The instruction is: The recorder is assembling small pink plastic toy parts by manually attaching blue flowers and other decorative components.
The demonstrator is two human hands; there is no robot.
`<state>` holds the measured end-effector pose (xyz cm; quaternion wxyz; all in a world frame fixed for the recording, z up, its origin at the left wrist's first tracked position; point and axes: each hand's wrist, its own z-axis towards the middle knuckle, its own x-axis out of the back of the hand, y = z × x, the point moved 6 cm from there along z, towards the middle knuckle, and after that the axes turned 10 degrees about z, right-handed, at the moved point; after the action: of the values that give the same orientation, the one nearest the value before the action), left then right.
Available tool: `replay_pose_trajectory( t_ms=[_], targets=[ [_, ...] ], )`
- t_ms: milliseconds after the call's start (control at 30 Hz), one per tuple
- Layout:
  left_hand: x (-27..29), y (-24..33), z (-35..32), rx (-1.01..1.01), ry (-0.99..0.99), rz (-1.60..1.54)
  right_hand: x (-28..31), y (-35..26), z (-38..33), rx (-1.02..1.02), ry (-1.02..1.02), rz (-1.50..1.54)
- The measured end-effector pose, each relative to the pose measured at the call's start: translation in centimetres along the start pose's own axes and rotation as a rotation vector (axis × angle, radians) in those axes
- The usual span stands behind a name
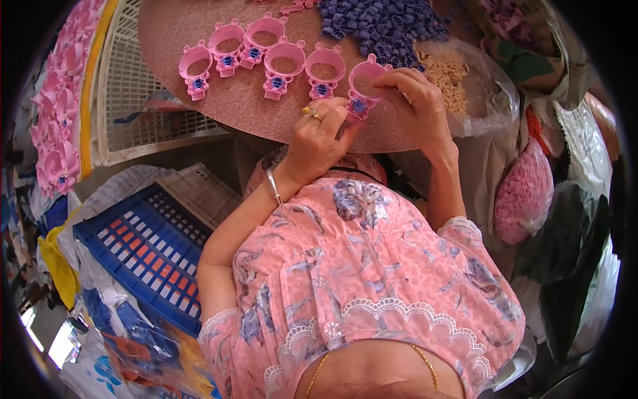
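My left hand [320,138], with rings on a finger, is closed at the lower end of a pink ring-shaped plastic part [355,74]. A small blue piece [359,106] sits in the base of that part. The bent fingers of my right hand [417,106] pinch at the right rim of its ring; anything small between the fingertips is hidden. To the left, several like pink parts [286,50] lie on the round table [239,110], each with a blue piece in its base. A heap of small blue pieces [382,26] lies beyond my hands.
Right of the heap, tan pieces [445,76] lie by a clear plastic bag [488,96]. A cream plastic crate [129,100] and a pile of pink parts [56,120] stand left. Below is a blue slotted basket [146,243]. A bag of pink pieces [525,193] hangs right.
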<state>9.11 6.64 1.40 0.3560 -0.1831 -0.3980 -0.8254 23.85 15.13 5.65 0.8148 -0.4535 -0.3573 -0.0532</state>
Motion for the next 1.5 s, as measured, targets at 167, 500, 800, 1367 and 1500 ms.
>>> replay_pose_trajectory(
  t_ms=[167, 500, 800, 1367, 1500],
  targets=[
    [0.4, -0.1, -0.4, -0.032, 0.049, 0.005, -0.6, -2.1, -0.4, 0.121, -0.112, -0.049],
    [0.7, -0.5, -0.5, 0.031, 0.064, -0.074, 0.2, -4.0, -1.1, 0.367, 0.058, -0.066],
    [1.1, -0.3, -0.5, -0.074, 0.127, -0.002, -1.2, -3.5, -1.4, 0.171, 0.088, -0.039],
    [1.9, -0.2, -0.5, -0.113, 0.166, -0.015, -1.3, -3.5, -1.8, 0.141, 0.309, -0.128],
    [1.7, 0.1, -0.6, -0.112, 0.128, -0.030, -2.0, -1.9, -2.1, -0.076, 0.332, 0.244]
  ],
)
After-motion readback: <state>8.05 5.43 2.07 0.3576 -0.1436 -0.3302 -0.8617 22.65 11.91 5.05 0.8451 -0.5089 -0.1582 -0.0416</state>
